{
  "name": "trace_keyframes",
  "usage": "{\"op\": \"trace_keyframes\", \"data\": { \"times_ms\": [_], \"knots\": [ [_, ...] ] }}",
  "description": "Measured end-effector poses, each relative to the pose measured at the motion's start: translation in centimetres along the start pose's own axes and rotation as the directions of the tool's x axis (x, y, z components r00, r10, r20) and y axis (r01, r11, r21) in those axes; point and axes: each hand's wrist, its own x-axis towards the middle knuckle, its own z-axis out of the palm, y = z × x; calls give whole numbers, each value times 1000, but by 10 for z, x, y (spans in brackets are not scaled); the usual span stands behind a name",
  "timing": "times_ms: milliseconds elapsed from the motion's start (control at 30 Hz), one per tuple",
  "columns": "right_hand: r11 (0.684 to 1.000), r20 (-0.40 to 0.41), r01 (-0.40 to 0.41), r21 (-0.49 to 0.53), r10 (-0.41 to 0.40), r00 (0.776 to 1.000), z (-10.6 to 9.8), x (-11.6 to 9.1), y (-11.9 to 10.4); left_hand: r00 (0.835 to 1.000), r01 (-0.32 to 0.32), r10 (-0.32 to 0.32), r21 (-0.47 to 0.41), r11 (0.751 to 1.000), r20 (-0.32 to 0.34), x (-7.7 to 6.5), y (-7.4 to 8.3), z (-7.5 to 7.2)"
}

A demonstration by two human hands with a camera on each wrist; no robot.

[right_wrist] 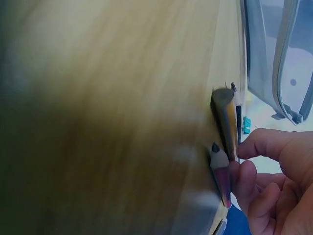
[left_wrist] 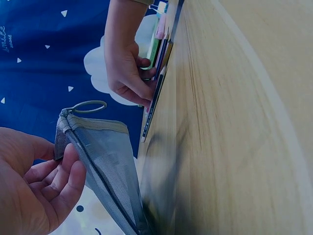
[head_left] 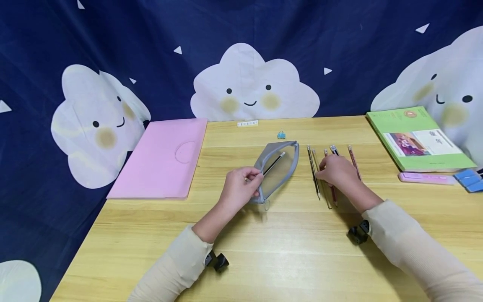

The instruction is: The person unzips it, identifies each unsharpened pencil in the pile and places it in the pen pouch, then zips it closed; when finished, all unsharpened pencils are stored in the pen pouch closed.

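Observation:
My left hand (head_left: 241, 184) pinches the edge of a grey mesh pencil case (left_wrist: 105, 161) near its zip end, and the case's mouth gapes. Inside the case lies a black pencil (head_left: 274, 162) with a white eraser end. To the right, my right hand (head_left: 336, 170) is down among several pencils on the table. Its thumb and a fingertip close on a gold pencil (right_wrist: 227, 122). A black pencil (head_left: 313, 176) lies just left of those fingers, and a dark red pencil (head_left: 334, 196) passes under the hand. Another reddish pencil (head_left: 354, 159) lies beyond it.
A pink folder (head_left: 162, 159) lies at the left of the wooden table (head_left: 283, 260). Behind the case are a blue binder clip (head_left: 281, 135) and a small white strip (head_left: 247, 123). On the right are a green book (head_left: 400, 121), a pink pen-like item (head_left: 426, 178) and a blue object (head_left: 469, 180).

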Motion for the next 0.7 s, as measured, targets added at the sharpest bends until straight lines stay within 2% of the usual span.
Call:
{"op": "trace_keyframes", "data": {
  "times_ms": [133,233,300,367,433,467,533,567,600,667,700],
  "knots": [
    [999,-3,-5,41,5,1000,-2,-1,0,1000,4,-4,-1,1000,3,0,0,0],
    [988,-67,2,156,8,998,-8,-4,0,1000,6,-6,1,1000,9,1,0,0],
    [961,-136,17,278,22,990,-14,-8,-3,1000,8,-8,3,1000,10,1,0,-1],
    [904,-188,37,425,49,981,-19,-10,-9,1000,10,-10,2,1000,6,1,0,-1],
    [799,-217,58,599,92,972,-24,-14,-19,1000,12,-12,-4,1000,3,1,1,-1],
    [726,-227,72,684,117,967,-24,-13,-22,1000,13,-13,-8,1000,2,1,1,-1],
    [546,-282,153,823,159,946,-10,5,-13,1000,21,-21,-17,1000,2,1,1,0],
    [450,-312,205,869,177,934,-2,14,-9,1000,23,-22,-20,1000,3,1,1,0],
    [378,-341,248,892,204,918,6,21,-7,1000,26,-26,-22,999,4,1,1,0],
    [253,-403,346,903,226,887,26,33,-2,999,33,-33,-24,999,3,1,1,1],
    [194,-413,375,906,218,884,35,35,-2,999,32,-32,-24,999,4,1,2,1]
  ]
}}
